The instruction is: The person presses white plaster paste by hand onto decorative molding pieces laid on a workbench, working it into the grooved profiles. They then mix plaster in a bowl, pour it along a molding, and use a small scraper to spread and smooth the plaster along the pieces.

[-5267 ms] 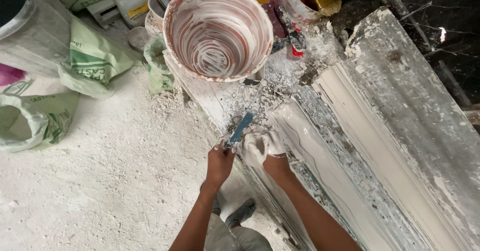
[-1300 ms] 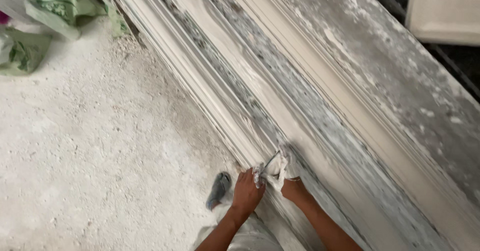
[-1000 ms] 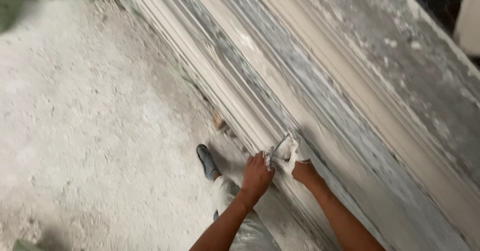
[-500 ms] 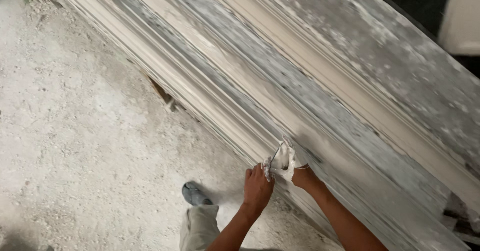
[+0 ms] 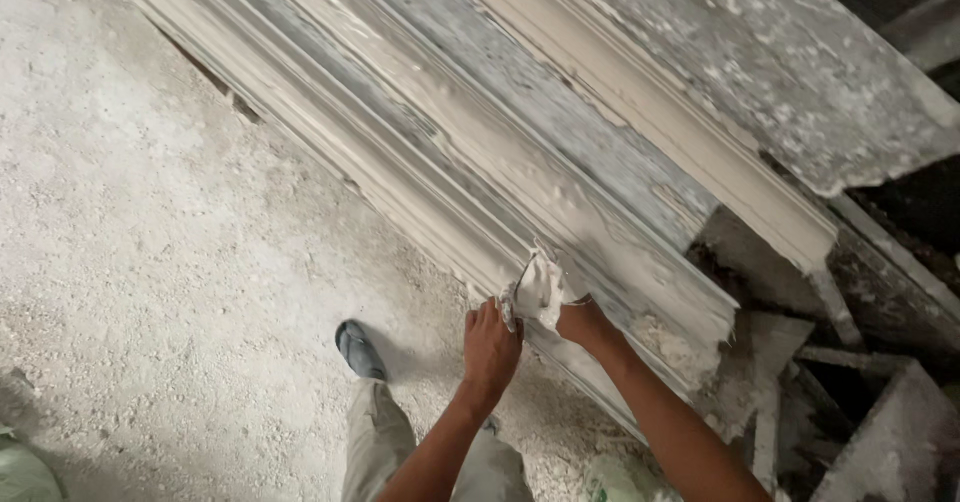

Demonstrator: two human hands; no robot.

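at the near end of the long plaster moulding [image 5: 560,192], close to its broken edge: both hands now, where half a second back a longer run of profile lay beyond them to the right. over the last second and more, steady travel along the ribs, away from the stretch seen earlier; five seconds back, a plaster-streaked bucket and a blue-handled tool beside the hands, neither in view now. judged from that: one pass along the run nearly spent, little moulding left ahead before the jagged end.

right hand [image 5: 585,322] hidden at the fingers under a wad of wet white plaster [image 5: 540,287], pressed against the curved rib; whether spread or curled beneath, cannot tell. left hand [image 5: 490,347] curled, fingertips closed against the edge of the same wad, steadying it from the floor side.

moulding: long parallel ridges and hollows, cream where fresh, grey-blue where bare or rubbed thin, flecked with dried white crumbs. second cream strip [image 5: 640,112] higher up, ending in a squared stump. above that, a rough grey slab [image 5: 780,52], pitted and spattered. at right, past the broken end, dark gaps and grey broken lengths [image 5: 790,382] lying at angles.

floor [image 5: 170,262]: pale, gritty, thick with plaster dust and small lumps. grey-blue shoe [image 5: 358,350] planted just beside the moulding's foot, dusty trouser leg [image 5: 375,452] below it. green sack corner [image 5: 20,472] at lower left.
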